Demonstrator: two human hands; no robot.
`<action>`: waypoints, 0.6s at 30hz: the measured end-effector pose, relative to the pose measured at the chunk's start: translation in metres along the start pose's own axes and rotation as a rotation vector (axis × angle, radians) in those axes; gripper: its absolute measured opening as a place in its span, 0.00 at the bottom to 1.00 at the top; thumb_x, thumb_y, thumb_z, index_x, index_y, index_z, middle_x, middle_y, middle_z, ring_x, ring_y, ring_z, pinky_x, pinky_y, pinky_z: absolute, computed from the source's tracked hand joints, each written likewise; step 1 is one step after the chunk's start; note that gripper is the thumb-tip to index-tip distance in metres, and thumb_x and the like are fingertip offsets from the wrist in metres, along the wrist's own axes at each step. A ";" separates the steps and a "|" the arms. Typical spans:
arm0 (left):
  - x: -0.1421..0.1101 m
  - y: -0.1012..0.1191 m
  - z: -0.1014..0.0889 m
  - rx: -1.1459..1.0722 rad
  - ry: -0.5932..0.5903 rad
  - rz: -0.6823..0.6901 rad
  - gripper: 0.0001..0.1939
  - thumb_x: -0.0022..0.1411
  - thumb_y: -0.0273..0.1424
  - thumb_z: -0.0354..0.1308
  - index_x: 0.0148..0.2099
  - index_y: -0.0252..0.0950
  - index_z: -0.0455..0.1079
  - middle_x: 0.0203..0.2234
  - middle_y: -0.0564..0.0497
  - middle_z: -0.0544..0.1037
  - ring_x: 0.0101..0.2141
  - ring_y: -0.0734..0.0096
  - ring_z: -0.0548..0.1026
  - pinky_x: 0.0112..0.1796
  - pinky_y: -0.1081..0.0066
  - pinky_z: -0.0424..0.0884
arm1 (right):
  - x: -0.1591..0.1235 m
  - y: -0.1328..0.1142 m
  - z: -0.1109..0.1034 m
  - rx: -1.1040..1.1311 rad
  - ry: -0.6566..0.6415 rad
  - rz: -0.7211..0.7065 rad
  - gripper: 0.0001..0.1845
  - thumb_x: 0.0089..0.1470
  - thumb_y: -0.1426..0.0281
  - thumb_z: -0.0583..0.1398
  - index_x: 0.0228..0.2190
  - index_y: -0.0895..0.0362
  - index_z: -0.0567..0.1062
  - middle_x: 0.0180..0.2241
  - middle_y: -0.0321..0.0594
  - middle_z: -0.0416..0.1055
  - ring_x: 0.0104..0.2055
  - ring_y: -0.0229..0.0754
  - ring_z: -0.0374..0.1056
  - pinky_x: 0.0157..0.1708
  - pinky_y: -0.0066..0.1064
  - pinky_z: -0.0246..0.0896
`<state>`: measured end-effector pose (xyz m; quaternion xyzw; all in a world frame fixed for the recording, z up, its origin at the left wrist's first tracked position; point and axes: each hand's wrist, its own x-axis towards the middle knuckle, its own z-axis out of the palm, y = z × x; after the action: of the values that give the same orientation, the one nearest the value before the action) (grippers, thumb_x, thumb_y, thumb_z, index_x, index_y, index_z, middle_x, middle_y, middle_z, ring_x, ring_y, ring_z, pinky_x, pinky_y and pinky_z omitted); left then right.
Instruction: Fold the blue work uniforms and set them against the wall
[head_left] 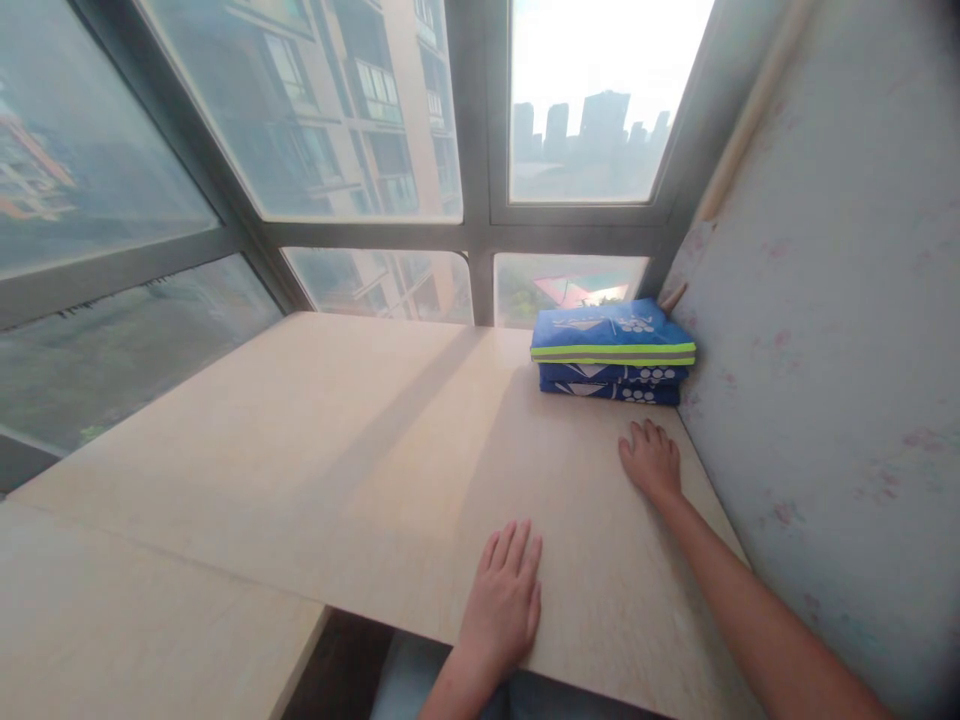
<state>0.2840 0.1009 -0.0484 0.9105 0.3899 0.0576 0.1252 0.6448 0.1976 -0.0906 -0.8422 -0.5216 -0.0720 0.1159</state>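
Near the front edge of the pale wooden tabletop (360,450), my left hand (501,605) lies flat with its fingers stretched forward, holding nothing. My right hand (652,458) rests farther out on the same surface, fingers a little apart and nothing in them. Just beyond its fingertips, apart from them, is a stack of folded blue cloth items (611,350) with white printed shapes. The top one has a bright yellow-green and grey stripe along its front. Their exact kind cannot be made out from the folds.
A wall with faint floral paper (795,380) borders the right side. Grey-framed windows (480,235) run along the back and left. At the lower left another pale board (150,620) adjoins the tabletop, with a dark gap beside it.
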 end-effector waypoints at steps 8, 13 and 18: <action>-0.031 -0.003 -0.002 0.061 -0.004 0.066 0.33 0.69 0.31 0.46 0.74 0.43 0.44 0.71 0.49 0.47 0.69 0.56 0.50 0.65 0.52 0.57 | 0.000 0.001 0.002 -0.011 -0.001 -0.001 0.29 0.63 0.62 0.48 0.58 0.64 0.69 0.63 0.59 0.59 0.64 0.60 0.52 0.59 0.51 0.46; -0.040 -0.008 -0.002 0.052 0.010 0.092 0.33 0.69 0.33 0.47 0.74 0.45 0.44 0.71 0.50 0.49 0.69 0.56 0.52 0.64 0.53 0.60 | -0.001 0.002 0.003 -0.018 0.011 -0.007 0.29 0.63 0.62 0.48 0.58 0.64 0.69 0.63 0.59 0.59 0.64 0.61 0.52 0.59 0.50 0.46; -0.050 -0.010 -0.001 0.049 0.016 0.091 0.33 0.68 0.31 0.49 0.73 0.45 0.47 0.70 0.50 0.52 0.68 0.56 0.54 0.63 0.53 0.62 | 0.000 0.002 0.004 -0.023 0.009 0.000 0.29 0.63 0.62 0.49 0.59 0.64 0.69 0.63 0.58 0.60 0.64 0.60 0.52 0.59 0.50 0.46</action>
<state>0.2423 0.0717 -0.0501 0.9297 0.3502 0.0609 0.0968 0.6466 0.1978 -0.0948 -0.8431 -0.5203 -0.0815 0.1086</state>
